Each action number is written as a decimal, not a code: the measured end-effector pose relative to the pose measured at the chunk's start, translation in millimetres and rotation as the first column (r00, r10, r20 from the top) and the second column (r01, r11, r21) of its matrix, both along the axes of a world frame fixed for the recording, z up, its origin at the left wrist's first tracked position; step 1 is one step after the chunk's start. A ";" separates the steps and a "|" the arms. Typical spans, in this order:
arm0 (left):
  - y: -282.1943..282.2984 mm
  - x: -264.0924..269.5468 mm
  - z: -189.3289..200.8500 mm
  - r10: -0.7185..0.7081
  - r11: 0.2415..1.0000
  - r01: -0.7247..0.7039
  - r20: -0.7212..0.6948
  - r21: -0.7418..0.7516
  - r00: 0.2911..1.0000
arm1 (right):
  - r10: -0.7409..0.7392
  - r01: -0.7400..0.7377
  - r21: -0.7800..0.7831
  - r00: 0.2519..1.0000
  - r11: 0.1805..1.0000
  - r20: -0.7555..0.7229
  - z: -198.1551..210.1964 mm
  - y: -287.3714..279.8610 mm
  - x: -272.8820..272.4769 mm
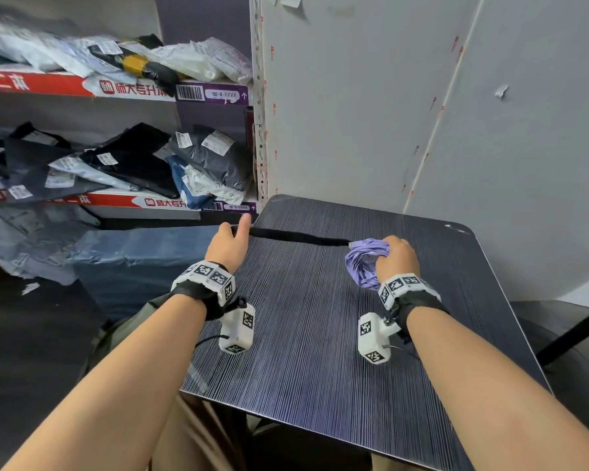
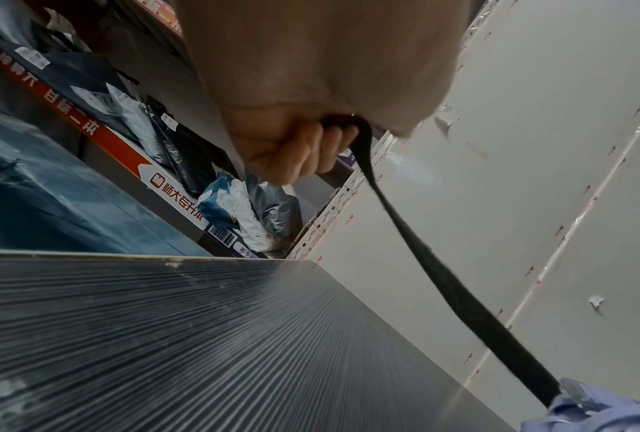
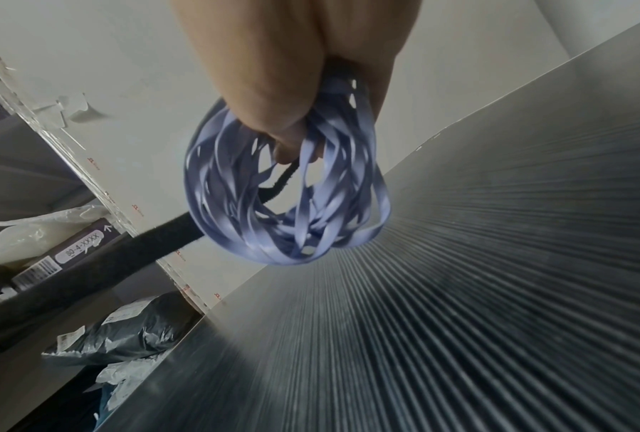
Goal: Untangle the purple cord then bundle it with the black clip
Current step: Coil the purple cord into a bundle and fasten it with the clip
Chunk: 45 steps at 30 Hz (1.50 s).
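Observation:
The purple cord is a flat ribbon-like cable gathered into a coil of several loops. My right hand grips the coil above the table, fingers curled through it. A long black fuzzy strap, the black clip, runs taut from the coil to my left hand. My left hand grips the strap's far end at the table's back left corner. In the right wrist view the strap passes through the coil's loops.
The dark striped table stands against a grey wall panel. Shelves with bagged parcels fill the left. A blue wrapped bundle lies on the floor beside the table.

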State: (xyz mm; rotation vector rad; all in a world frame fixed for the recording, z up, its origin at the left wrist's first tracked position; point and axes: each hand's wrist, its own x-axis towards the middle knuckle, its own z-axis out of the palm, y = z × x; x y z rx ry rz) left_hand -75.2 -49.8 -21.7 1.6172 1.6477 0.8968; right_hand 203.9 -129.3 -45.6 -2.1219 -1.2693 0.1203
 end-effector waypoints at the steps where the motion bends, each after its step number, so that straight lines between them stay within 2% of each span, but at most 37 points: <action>1: -0.7 1.7 1.0 -0.011 1.000 0.011 -0.003 0.001 1.000 | 0.001 -0.001 -0.005 1.000 1.000 0.002 -0.5 0.2 0.4; 7: 2.2 12.6 4.8 -0.008 0.998 -0.001 0.157 0.058 0.988 | 0.021 -0.019 -0.060 0.999 0.998 0.029 0.5 2.5 -0.3; 11: 4.9 21.1 10.7 -0.093 0.976 0.069 0.109 0.207 0.990 | 0.110 -0.108 -0.035 0.993 0.994 0.051 6.3 1.7 -9.6; 14: 5.3 27.7 16.2 -0.113 0.952 0.084 0.080 0.295 0.990 | 0.243 -0.242 -0.028 0.968 0.970 0.054 13.2 0.8 -19.9; 17: 3.9 34.0 20.8 -0.187 0.947 0.175 0.023 0.269 0.982 | 0.370 -0.369 -0.059 0.929 0.928 0.004 20.0 0.0 -31.2; 20: 2.4 39.2 25.1 -0.289 0.924 0.294 -0.058 0.245 0.956 | 0.450 -0.448 -0.077 0.893 0.891 0.019 25.3 0.2 -41.7; 25: -8.2 46.9 30.3 -0.407 0.858 0.446 -0.193 0.256 0.893 | 0.549 -0.542 -0.111 0.834 0.833 0.049 33.4 -2.0 -58.0; 28: -13.4 50.7 31.3 -0.483 0.807 0.538 -0.255 0.241 0.838 | 0.558 -0.552 -0.089 0.828 0.829 0.061 36.0 -3.6 -62.6; 31: -14.1 50.2 29.1 -0.527 0.794 0.573 -0.237 0.204 0.816 | 0.545 -0.542 -0.070 0.837 0.838 0.047 36.9 -4.1 -65.0; 34: -15.4 49.5 28.4 -0.571 0.785 0.598 -0.185 0.160 0.800 | 0.532 -0.527 -0.118 0.847 0.842 0.016 36.1 -5.6 -65.8; 39: -20.8 51.1 31.2 -0.622 0.771 0.631 -0.108 0.089 0.775 | 0.556 -0.560 -0.091 0.828 0.823 -0.066 29.8 -5.0 -67.6; 45: -20.8 50.3 29.2 -0.616 0.774 0.629 -0.137 0.079 0.776 | 0.561 -0.567 -0.048 0.822 0.822 -0.103 23.8 -4.0 -70.9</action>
